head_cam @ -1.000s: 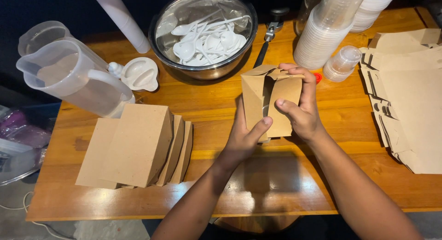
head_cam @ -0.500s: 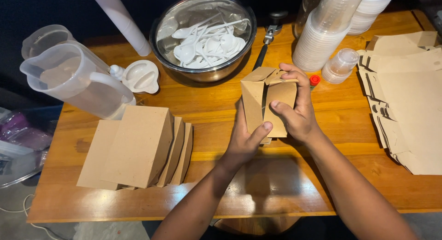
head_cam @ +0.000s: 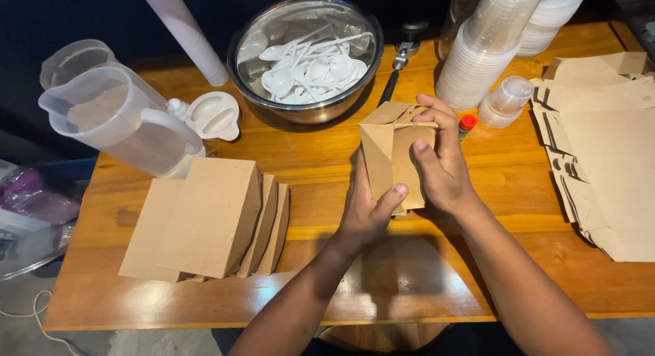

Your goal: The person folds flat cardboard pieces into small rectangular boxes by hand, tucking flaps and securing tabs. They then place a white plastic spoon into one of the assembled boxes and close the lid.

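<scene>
Over the middle of the wooden table (head_cam: 314,158) both my hands hold a brown cardboard box (head_cam: 389,151) that is partly folded, its top flaps standing open. My left hand (head_cam: 365,209) grips it from below, thumb pressed on the front face. My right hand (head_cam: 442,158) wraps the right side, fingers curled over the top edge. A row of folded brown boxes (head_cam: 211,216) leans together on the left. Flat unfolded box blanks (head_cam: 604,165) lie stacked at the right edge.
At the back stands a steel bowl (head_cam: 307,55) with white plastic spoons, a clear pitcher (head_cam: 119,117) with its white lid (head_cam: 213,115) beside it, a white tube (head_cam: 184,32), stacks of clear cups (head_cam: 488,49), a small lidded cup (head_cam: 506,100) and a red cap (head_cam: 467,122).
The box and both hands have shifted slightly; my right fingers have moved further over the top flap. Everything else on the table has stayed put.
</scene>
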